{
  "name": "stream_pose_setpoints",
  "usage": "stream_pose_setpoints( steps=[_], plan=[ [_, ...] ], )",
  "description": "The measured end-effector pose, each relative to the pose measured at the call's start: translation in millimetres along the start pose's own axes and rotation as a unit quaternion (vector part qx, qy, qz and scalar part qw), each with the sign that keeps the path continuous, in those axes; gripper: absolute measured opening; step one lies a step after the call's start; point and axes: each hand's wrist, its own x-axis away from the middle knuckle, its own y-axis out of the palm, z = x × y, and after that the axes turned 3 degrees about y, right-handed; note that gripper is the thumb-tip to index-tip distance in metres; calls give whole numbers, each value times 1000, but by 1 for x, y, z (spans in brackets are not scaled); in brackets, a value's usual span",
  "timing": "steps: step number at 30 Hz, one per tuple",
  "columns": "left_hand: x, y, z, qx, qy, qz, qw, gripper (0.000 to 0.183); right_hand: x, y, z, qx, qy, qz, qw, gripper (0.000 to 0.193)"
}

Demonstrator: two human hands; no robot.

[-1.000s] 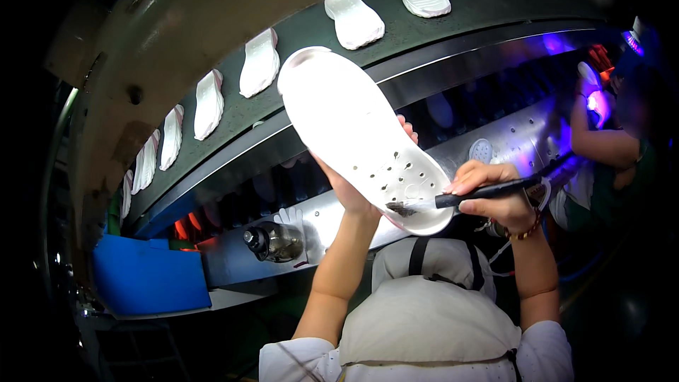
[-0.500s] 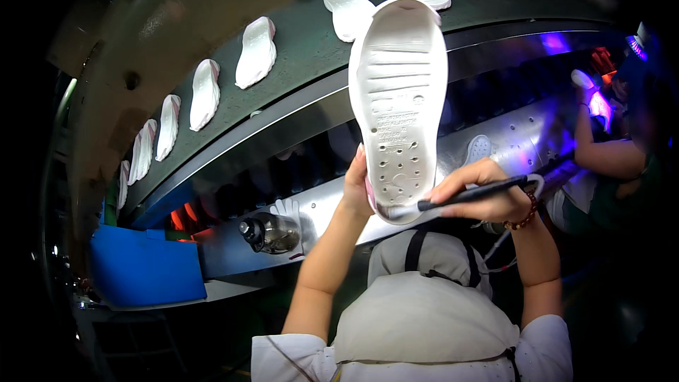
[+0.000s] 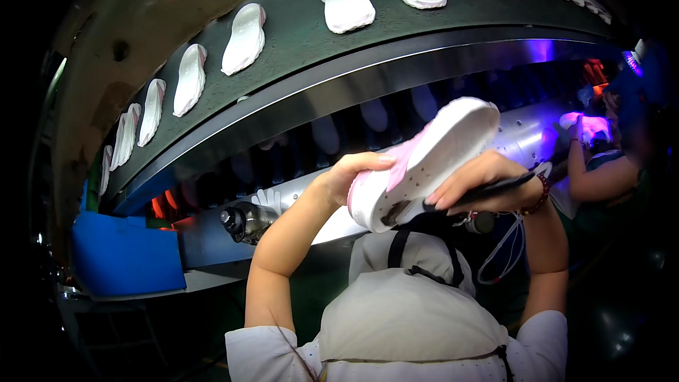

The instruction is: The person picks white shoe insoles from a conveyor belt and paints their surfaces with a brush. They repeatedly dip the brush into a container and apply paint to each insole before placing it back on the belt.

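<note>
head, left fingers point(image 3: 375, 160) gripping sole point(image 3: 458, 136), right point(image 3: 453, 185) gripping brush point(image 3: 488, 191)

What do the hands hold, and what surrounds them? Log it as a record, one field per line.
Left hand: gripping a white-and-pink shoe sole, held tilted
Right hand: holding a black-handled brush, bristles at the sole's lower end
Conveyor belt: dark green, carrying a row of pale soles
Metal shelf: dark-lidded bottle, white glove beside it
Left side: blue panel
Right side: co-worker near purple light
</note>
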Motion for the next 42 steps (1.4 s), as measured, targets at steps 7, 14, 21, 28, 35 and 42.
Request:
stream_pose_setpoints(
  steps=[7,14,21,28,35,42],
  plan=[
    [2,23,11,-72,-40,147,986,42,7,-7,-7,44,12,21,999,14],
    [15,-10,-2,38,-21,170,984,53,34,13,7,4,21,95,995,16],
    [28,-31,-6,141,86,80,983,42,43,19,16,19,14,129,991,17],
    [26,-46,9,93,83,-46,991,55,40,15,7,93,-3,139,986,19],
    [-39,-5,-37,120,313,54,940,82,9,23,27,78,34,308,948,16],
    [-40,-7,-33,133,356,170,909,85,10,58,9,256,-76,187,945,17]
  ],
)
